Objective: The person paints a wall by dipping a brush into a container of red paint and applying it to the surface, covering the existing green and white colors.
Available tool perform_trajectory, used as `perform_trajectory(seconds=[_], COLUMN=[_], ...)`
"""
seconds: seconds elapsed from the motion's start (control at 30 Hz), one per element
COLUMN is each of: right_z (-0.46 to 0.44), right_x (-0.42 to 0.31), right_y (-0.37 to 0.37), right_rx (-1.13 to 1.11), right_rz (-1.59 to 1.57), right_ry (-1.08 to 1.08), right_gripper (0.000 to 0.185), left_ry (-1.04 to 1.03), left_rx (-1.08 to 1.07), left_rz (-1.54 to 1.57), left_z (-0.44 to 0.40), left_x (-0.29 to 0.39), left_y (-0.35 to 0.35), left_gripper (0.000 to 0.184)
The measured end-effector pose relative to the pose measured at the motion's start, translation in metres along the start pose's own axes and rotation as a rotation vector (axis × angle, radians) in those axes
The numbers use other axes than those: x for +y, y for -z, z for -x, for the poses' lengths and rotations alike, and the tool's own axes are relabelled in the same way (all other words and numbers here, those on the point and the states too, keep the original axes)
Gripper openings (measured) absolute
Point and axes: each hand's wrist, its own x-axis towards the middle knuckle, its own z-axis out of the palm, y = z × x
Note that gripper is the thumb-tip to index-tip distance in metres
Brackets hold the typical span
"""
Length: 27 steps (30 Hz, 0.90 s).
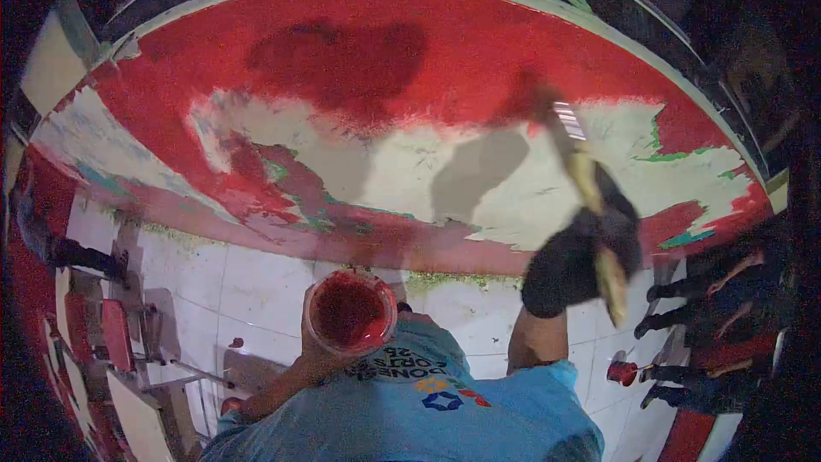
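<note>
My left hand (316, 349), mostly hidden under the rim, is wrapped round a clear tub of red paint (351, 310) held before my chest. On my right hand (577, 261) is a dark glove, closed round the pale handle of a paintbrush (585, 175). The brush points up and away, blurred by motion, and its dark bristle end is at the wall (479, 34). Red paint covers the wall's upper part. Lower down, a ragged cream patch with green and teal flecks shows, and the bristles are near its upper edge.
Light floor tiles (256, 278) run below the wall. At the left stand chairs with a red backrest (118, 334). Other people (718, 291) are at the right edge, with a red container (623, 372) near them. Another person (51, 231) is at the far left.
</note>
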Motion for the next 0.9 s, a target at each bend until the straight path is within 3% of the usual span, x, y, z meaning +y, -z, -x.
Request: perform_trajectory(seconds=[0.03,0.07,0.1,0.13,0.17,0.2,0.23,0.37,0.4,0.43,0.5,0.53,0.57,0.6,0.63,0.7,0.73,0.8,0.83,0.9], right_z=[-0.001,0.005,0.02,0.027,0.016,0.015,0.016,0.035,0.035,0.027,0.025,0.025,0.022,0.021,0.021,0.03,0.031,0.026,0.025,0.03], right_x=[0.016,0.024,0.032,0.032,-0.003,-0.005,-0.006,-0.012,-0.016,-0.025,-0.038,-0.036,-0.032,-0.029,-0.031,-0.037,-0.039,-0.043,-0.045,-0.042], right_y=[0.002,0.012,0.016,0.022,0.014,0.015,0.015,0.014,0.001,0.002,-0.009,-0.011,-0.012,-0.015,-0.016,-0.026,-0.033,-0.038,-0.041,-0.047], right_rx=[0.243,0.297,0.582,0.406,0.225,0.214,0.078,-0.55,-0.416,-0.517,-0.612,-0.64,-0.764,-0.871,-0.886,-0.948,-0.951,-1.057,-1.151,-1.13], right_rz=[0.003,0.137,-0.5,-0.309,-0.12,-0.125,-0.158,-0.305,-0.369,0.009,-0.63,-0.64,-0.427,-0.209,-0.218,-0.385,-0.405,-0.364,-0.322,-0.284], right_ry=[0.248,0.169,-0.41,-0.15,0.106,0.1,0.015,-0.364,-0.161,0.051,-0.17,-0.18,0.014,0.216,0.217,-0.162,-0.154,-0.199,-0.242,-0.121], right_gripper=[0.015,0.015,0.017,0.018,0.02,0.02,0.019,0.017,0.018,0.016,0.02,0.02,0.021,0.023,0.023,0.023,0.021,0.02,0.019,0.018], left_ry=[0.001,0.143,0.286,0.289,0.078,-0.13,-0.121,-0.373,-0.339,-0.33,-0.313,-0.224,-0.145,-0.342,-0.337,-0.205,-0.204,-0.49,-0.488,-0.478], left_rx=[0.008,0.08,0.151,0.158,0.123,0.09,0.109,0.168,0.205,0.162,0.149,0.106,0.06,0.09,0.106,0.081,0.092,0.144,0.155,0.21], left_rz=[0.005,0.05,0.096,0.102,0.12,0.133,0.133,-0.477,-0.481,-0.424,-0.36,-0.034,0.293,-0.217,-0.214,0.16,0.165,-0.257,-0.254,-0.392], left_z=[-0.002,-0.006,-0.009,-0.008,-0.01,-0.015,-0.022,-0.036,-0.039,-0.041,-0.044,-0.044,-0.045,-0.049,-0.047,-0.046,-0.048,-0.055,-0.054,-0.051], left_x=[-0.005,-0.014,-0.013,-0.006,0.02,0.036,0.036,0.04,0.041,0.041,0.045,0.053,0.058,0.044,0.047,0.053,0.045,0.027,0.023,0.026], left_y=[0.002,0.006,0.005,-0.001,-0.017,-0.027,-0.027,-0.021,-0.022,-0.023,-0.035,-0.045,-0.048,-0.036,-0.041,-0.047,-0.043,-0.034,-0.032,-0.03], left_gripper=[0.089,0.088,0.088,0.088,0.087,0.087,0.087,0.09,0.09,0.09,0.092,0.092,0.092,0.093,0.093,0.095,0.095,0.093,0.093,0.092])
